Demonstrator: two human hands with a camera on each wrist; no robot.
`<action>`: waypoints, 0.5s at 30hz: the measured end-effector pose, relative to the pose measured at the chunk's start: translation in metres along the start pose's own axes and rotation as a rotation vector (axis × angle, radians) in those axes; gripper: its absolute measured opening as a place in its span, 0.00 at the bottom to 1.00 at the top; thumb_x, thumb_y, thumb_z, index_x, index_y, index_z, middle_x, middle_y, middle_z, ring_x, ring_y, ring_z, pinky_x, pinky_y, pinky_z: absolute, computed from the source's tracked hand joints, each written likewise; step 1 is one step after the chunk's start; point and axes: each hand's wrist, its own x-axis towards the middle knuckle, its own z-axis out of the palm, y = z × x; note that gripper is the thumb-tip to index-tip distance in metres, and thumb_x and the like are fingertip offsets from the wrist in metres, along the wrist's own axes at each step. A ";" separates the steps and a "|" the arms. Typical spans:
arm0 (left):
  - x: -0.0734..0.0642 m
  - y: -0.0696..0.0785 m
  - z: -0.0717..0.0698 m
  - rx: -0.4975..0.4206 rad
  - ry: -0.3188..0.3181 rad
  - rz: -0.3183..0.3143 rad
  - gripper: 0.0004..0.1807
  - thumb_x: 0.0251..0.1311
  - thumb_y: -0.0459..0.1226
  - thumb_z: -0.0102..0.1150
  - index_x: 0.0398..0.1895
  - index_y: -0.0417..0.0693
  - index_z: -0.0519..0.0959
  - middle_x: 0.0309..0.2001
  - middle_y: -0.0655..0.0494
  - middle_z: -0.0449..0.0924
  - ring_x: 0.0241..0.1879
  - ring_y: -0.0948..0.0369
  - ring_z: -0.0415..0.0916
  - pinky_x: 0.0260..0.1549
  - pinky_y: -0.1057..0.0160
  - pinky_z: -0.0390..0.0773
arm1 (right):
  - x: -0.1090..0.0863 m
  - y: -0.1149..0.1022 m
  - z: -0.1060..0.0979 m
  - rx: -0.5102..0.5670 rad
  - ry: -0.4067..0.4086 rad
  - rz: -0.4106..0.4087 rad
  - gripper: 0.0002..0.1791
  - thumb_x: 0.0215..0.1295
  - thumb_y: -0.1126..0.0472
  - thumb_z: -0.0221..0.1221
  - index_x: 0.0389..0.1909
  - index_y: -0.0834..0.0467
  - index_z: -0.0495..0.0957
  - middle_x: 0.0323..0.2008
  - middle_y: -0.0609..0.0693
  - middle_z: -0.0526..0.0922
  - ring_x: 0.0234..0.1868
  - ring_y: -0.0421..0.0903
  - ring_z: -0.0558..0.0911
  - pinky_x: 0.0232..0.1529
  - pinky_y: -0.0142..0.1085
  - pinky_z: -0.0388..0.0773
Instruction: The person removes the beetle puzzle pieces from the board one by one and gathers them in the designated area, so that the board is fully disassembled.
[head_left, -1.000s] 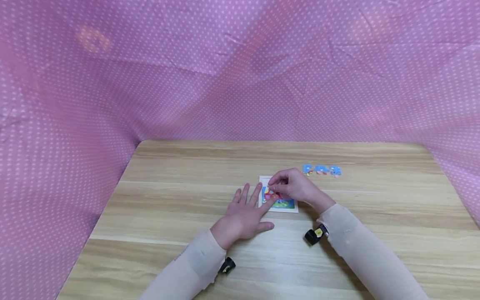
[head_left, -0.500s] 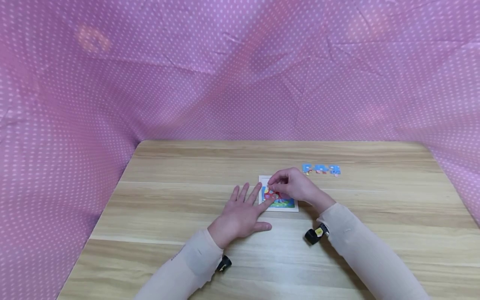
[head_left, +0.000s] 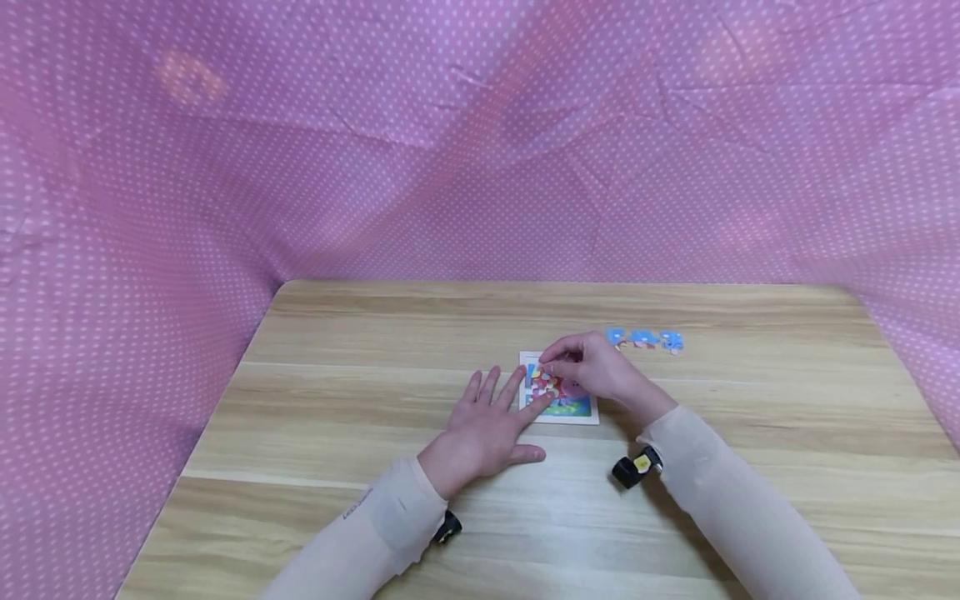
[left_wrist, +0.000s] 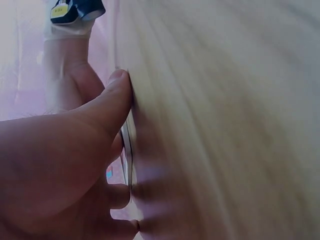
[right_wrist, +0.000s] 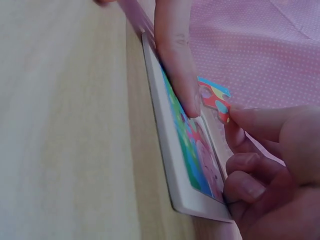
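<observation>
**White-framed rectangular puzzle board, part filled**

Clock positions are taken from the board's centre, with 12 pointing away from the person.

Nearest: two beige sleeves, the left entering from 7 o'clock and the right from 4 o'clock, each with a small black wrist camera at its inner side.

Left hand: at 8 o'clock, palm down, fingers spread. The forefinger rests on the board's printed picture, which shows green, blue, red and pink; the thumb extends at the near side, off the board.

The board lies flat on the light wood-grain desk.

Right hand: at 2 o'clock, partly covering the board. Thumb and forefinger pinch a red, yellow and blue jigsaw piece, tilted, over the far part of the board; contact between the two cannot be told.

Farther, at 2 o'clock: three loose, mostly blue jigsaw pieces in a row.

Farthest: pink cloth with white dots, behind the desk at 12 o'clock.
</observation>
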 end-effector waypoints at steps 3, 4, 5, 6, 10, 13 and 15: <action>-0.001 -0.001 0.001 -0.045 0.003 0.009 0.44 0.74 0.72 0.45 0.88 0.80 0.46 0.91 0.50 0.36 0.88 0.37 0.38 0.86 0.38 0.41 | -0.004 -0.001 -0.002 0.020 -0.019 -0.008 0.10 0.79 0.63 0.63 0.53 0.58 0.89 0.41 0.56 0.88 0.34 0.46 0.84 0.31 0.33 0.86; -0.001 -0.001 0.001 -0.060 0.005 0.013 0.44 0.74 0.71 0.46 0.88 0.79 0.46 0.91 0.49 0.36 0.88 0.37 0.38 0.86 0.38 0.41 | -0.005 0.000 -0.003 0.029 -0.021 -0.012 0.10 0.79 0.64 0.62 0.53 0.59 0.88 0.41 0.56 0.88 0.34 0.46 0.84 0.32 0.34 0.87; -0.002 -0.002 0.001 -0.073 0.006 0.016 0.44 0.75 0.71 0.46 0.89 0.79 0.47 0.91 0.49 0.35 0.88 0.37 0.37 0.86 0.38 0.41 | -0.006 0.000 -0.003 0.033 -0.023 -0.018 0.10 0.79 0.65 0.62 0.54 0.60 0.88 0.42 0.57 0.88 0.34 0.46 0.84 0.32 0.34 0.87; -0.002 -0.002 0.002 -0.081 0.010 0.020 0.44 0.75 0.70 0.47 0.89 0.78 0.47 0.91 0.49 0.35 0.88 0.37 0.37 0.86 0.38 0.42 | -0.007 0.000 -0.004 0.037 -0.025 -0.025 0.10 0.79 0.65 0.61 0.54 0.61 0.88 0.42 0.58 0.88 0.35 0.47 0.85 0.33 0.34 0.88; -0.003 -0.003 0.001 -0.094 0.023 0.033 0.45 0.75 0.70 0.47 0.89 0.77 0.47 0.90 0.48 0.35 0.88 0.37 0.37 0.86 0.38 0.42 | -0.010 0.002 -0.008 -0.011 0.003 -0.056 0.10 0.79 0.66 0.61 0.54 0.60 0.88 0.45 0.57 0.89 0.41 0.46 0.84 0.40 0.32 0.84; -0.003 -0.003 0.002 -0.093 0.029 0.034 0.45 0.75 0.71 0.47 0.89 0.76 0.47 0.91 0.49 0.35 0.88 0.37 0.37 0.86 0.37 0.41 | -0.014 0.002 -0.013 -0.064 0.038 -0.058 0.10 0.78 0.63 0.62 0.53 0.55 0.89 0.48 0.53 0.90 0.45 0.47 0.81 0.44 0.33 0.79; -0.003 -0.004 0.002 -0.095 0.032 0.032 0.44 0.75 0.71 0.46 0.89 0.76 0.47 0.91 0.49 0.35 0.88 0.37 0.37 0.86 0.37 0.40 | -0.016 0.003 -0.017 -0.090 0.059 -0.055 0.09 0.78 0.61 0.63 0.52 0.53 0.90 0.48 0.52 0.90 0.46 0.48 0.79 0.44 0.34 0.77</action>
